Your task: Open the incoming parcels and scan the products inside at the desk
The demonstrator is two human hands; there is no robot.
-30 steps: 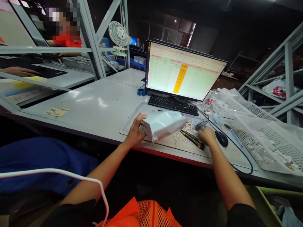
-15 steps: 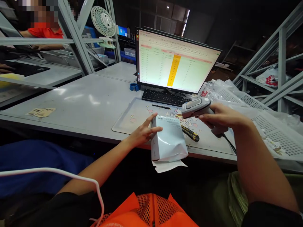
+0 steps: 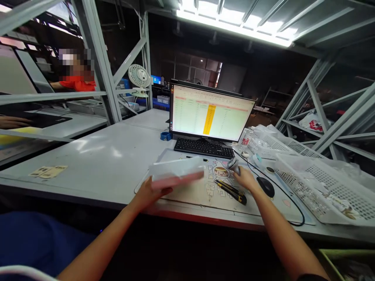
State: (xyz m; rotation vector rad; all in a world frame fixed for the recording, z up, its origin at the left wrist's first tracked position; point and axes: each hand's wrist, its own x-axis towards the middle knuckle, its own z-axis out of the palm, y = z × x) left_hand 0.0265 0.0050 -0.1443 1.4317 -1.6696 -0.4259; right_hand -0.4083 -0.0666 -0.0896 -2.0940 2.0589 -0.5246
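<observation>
My left hand (image 3: 152, 193) grips a white box (image 3: 175, 168), blurred by motion and tilted over the near left part of the desk mat (image 3: 187, 195). A reddish glow falls on the box's lower side. Further right, my right hand (image 3: 244, 176) is closed around the handle of a grey barcode scanner (image 3: 233, 164), low over the mat. Between the hands lies a black and yellow utility knife (image 3: 231, 192). A dark pen (image 3: 202, 159) rests below the keyboard (image 3: 203, 147).
A lit monitor (image 3: 211, 113) stands behind the keyboard. Right of my hand are a black mouse (image 3: 265, 187), a cable and white perforated baskets (image 3: 310, 195). Blue tape (image 3: 165, 136) sits left of the monitor; paper labels (image 3: 48, 171) lie far left. Another person (image 3: 77, 82) is beyond the metal frame.
The box has swung up and left from the desk edge and turned over sideways. My right hand has lowered the scanner toward the mat. The view has tilted upward.
</observation>
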